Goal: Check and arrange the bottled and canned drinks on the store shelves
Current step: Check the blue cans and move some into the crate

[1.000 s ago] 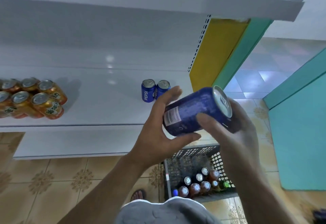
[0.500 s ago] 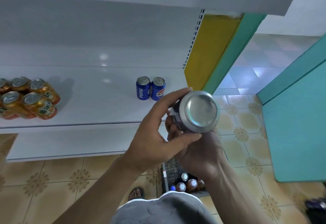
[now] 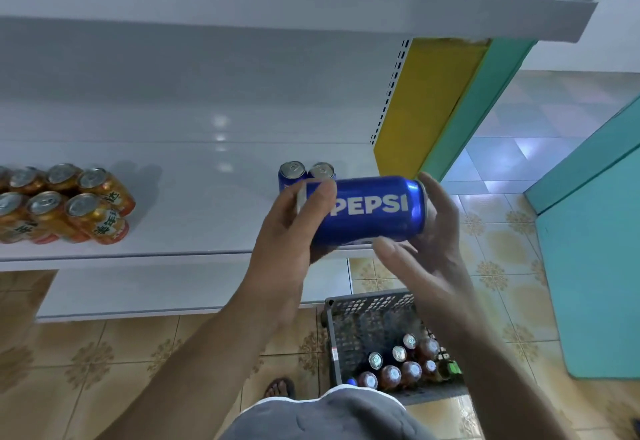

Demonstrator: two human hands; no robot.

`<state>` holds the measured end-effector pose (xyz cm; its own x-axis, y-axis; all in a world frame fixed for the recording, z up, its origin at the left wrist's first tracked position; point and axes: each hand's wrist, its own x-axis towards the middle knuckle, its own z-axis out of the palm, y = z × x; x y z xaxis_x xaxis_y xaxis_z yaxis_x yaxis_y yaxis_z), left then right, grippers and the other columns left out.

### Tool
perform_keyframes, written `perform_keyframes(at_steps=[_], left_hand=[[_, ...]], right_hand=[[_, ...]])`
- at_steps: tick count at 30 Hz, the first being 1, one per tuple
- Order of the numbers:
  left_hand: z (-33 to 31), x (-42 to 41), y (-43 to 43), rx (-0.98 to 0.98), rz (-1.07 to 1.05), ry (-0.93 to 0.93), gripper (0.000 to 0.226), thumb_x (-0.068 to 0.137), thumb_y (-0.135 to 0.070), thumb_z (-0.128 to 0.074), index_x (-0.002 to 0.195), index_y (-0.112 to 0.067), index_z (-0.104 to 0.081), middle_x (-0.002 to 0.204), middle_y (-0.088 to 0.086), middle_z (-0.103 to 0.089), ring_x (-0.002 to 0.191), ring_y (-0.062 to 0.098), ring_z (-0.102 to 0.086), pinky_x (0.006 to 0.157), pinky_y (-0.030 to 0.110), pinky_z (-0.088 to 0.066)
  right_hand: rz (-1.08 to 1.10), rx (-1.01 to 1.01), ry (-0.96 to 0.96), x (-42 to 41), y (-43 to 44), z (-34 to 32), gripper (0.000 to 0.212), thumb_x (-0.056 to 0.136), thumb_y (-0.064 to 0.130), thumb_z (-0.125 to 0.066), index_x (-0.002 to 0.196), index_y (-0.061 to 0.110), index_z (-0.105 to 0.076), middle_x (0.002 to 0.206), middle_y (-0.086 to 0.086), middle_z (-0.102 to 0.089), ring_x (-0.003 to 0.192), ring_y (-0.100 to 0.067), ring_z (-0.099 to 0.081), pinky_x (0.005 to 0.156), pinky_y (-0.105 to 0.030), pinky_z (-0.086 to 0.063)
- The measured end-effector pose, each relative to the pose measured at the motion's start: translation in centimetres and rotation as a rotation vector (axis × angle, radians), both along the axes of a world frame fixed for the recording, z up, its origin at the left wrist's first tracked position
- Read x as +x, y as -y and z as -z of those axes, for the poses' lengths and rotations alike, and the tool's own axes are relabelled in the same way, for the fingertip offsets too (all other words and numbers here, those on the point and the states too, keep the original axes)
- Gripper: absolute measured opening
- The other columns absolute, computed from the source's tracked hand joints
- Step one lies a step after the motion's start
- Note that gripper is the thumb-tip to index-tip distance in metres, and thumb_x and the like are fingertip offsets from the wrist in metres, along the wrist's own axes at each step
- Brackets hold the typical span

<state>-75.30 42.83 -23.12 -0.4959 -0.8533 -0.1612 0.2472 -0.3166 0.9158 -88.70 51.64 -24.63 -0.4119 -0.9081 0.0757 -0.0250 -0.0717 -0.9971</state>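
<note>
The blue can (image 3: 375, 213), end-on to the camera half a second ago, now lies sideways, reading "PEPSI". The left hand (image 3: 284, 232) curls round its left end; the right hand (image 3: 433, 242), fingers straight, props the other. Just beyond the left hand, two Pepsi cans (image 3: 292, 172) stand on the shelf (image 3: 194, 197).

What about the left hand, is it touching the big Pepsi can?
Touching. The head view shows the left hand gripping the Pepsi can, with its thumb curled over the can's left end.
</note>
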Motion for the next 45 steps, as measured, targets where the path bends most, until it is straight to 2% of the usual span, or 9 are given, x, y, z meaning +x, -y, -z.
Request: perform_keyframes(at_steps=[8, 14, 18, 21, 25, 31, 34, 41, 45], left_hand=[[0.6, 0.5, 0.2, 0.017, 0.061, 0.011, 0.060, 0.071, -0.041, -0.068, 0.128, -0.027, -0.055, 0.121, -0.002, -0.069, 0.106, 0.019, -0.070, 0.085, 0.032, -0.059], [1.0, -0.1, 0.2, 0.062, 0.100, 0.065, 0.054, 0.081, -0.052, -0.061, 0.124, -0.018, -0.063, 0.112, 0.007, -0.073, 0.105, 0.027, -0.070, 0.090, 0.040, -0.058], [1.5, -0.3, 0.5, -0.021, 0.096, -0.022, 0.044, 0.086, -0.027, -0.061, 0.129, -0.021, -0.056, 0.128, 0.007, -0.064, 0.109, 0.020, -0.066, 0.088, 0.035, -0.057], [1.8, -0.8, 0.7, -0.076, 0.063, -0.002, 0.034, 0.088, -0.026, -0.069, 0.121, -0.021, -0.060, 0.127, 0.007, -0.065, 0.109, 0.023, -0.068, 0.083, 0.037, -0.060], [2.3, -1.2, 0.2, 0.024, 0.047, 0.059, 0.058, 0.078, -0.053, -0.063, 0.123, -0.017, -0.060, 0.111, 0.006, -0.072, 0.099, 0.022, -0.070, 0.085, 0.037, -0.060], [3.0, -1.2, 0.7, -0.138, 0.095, -0.054, 0.045, 0.087, -0.019, -0.069, 0.130, -0.023, -0.053, 0.128, 0.007, -0.063, 0.115, 0.022, -0.064, 0.083, 0.028, -0.056], [2.3, -1.8, 0.8, -0.035, 0.107, -0.037, 0.046, 0.087, -0.034, -0.069, 0.128, -0.016, -0.056, 0.111, 0.003, -0.072, 0.099, 0.018, -0.070, 0.077, 0.026, -0.057], [2.2, -1.8, 0.6, -0.141, 0.111, -0.023, 0.039, 0.087, -0.022, -0.067, 0.125, -0.026, -0.057, 0.128, 0.003, -0.059, 0.116, 0.017, -0.062, 0.081, 0.031, -0.058], [1.7, -1.8, 0.6, 0.070, 0.102, 0.011, 0.057, 0.075, -0.047, -0.064, 0.126, -0.022, -0.060, 0.119, 0.003, -0.070, 0.101, 0.018, -0.071, 0.080, 0.031, -0.059]], right_hand=[[0.062, 0.052, 0.000, -0.7, 0.3, -0.7, 0.061, 0.067, 0.031, -0.081, 0.115, 0.033, -0.044, 0.112, -0.006, -0.067, 0.079, -0.012, -0.074, 0.064, -0.022, -0.057], [-0.063, 0.039, -0.159, -0.8, 0.1, -1.0, 0.068, 0.072, 0.032, -0.084, 0.128, 0.036, -0.045, 0.115, 0.023, -0.062, 0.099, -0.005, -0.070, 0.074, -0.018, -0.057], [0.048, 0.163, 0.096, -1.2, 0.7, -1.1, 0.053, 0.070, 0.045, -0.084, 0.109, 0.021, -0.059, 0.088, -0.002, -0.072, 0.068, -0.015, -0.072, 0.053, -0.021, -0.054], [0.029, 0.249, 0.139, -1.3, 0.6, -1.0, 0.062, 0.070, 0.052, -0.066, 0.125, 0.026, -0.053, 0.101, -0.007, -0.070, 0.075, -0.017, -0.074, 0.057, -0.023, -0.056], [0.021, 0.188, -0.132, -1.8, 0.0, -0.6, 0.055, 0.080, 0.038, -0.082, 0.124, 0.036, -0.049, 0.101, 0.013, -0.070, 0.086, -0.006, -0.072, 0.068, -0.019, -0.056], [0.076, 0.224, 0.062, -1.4, 0.3, -0.2, 0.050, 0.085, 0.052, -0.072, 0.121, 0.025, -0.051, 0.100, -0.006, -0.071, 0.077, -0.015, -0.074, 0.062, -0.024, -0.057], [0.047, 0.145, -0.051, -1.7, 0.1, -0.4, 0.050, 0.084, 0.037, -0.067, 0.128, 0.036, -0.045, 0.105, 0.009, -0.067, 0.085, -0.008, -0.071, 0.068, -0.021, -0.056], [0.089, 0.199, 0.091, -1.9, 0.5, -0.5, 0.049, 0.090, 0.053, -0.063, 0.126, 0.022, -0.053, 0.101, -0.009, -0.072, 0.075, -0.017, -0.073, 0.057, -0.023, -0.056], [0.035, 0.113, -0.087, -1.9, -0.1, -0.5, 0.057, 0.083, 0.033, -0.068, 0.134, 0.036, -0.044, 0.111, 0.016, -0.066, 0.092, -0.006, -0.070, 0.071, -0.017, -0.056]])
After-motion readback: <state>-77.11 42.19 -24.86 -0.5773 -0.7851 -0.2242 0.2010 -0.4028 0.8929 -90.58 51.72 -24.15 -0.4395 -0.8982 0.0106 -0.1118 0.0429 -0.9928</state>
